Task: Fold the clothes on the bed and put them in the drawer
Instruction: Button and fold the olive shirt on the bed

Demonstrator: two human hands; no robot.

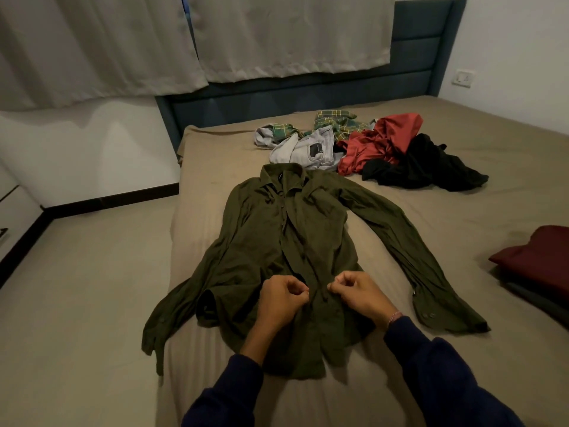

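I have the green shirt (286, 241) laid flat, front up, in the near middle of the bed (462, 192), collar toward the far end and both sleeves spread out to the sides. My left hand (284, 298) and right hand (357, 292) are side by side low on the shirt front, each with fingers curled and fingertips pinched together at the button strip; I seem to be doing up or straightening it, though I can't tell exactly what each pinch has hold of. So this shirt isn't folded yet. At the far end a loose pile (369, 143) waits: a plaid piece, grey jeans, something red, something black. At the right edge, near me, sits a folded stack (535, 260), dark red on top. That looks done, but no drawer is in sight, so I judge most of the job is left.
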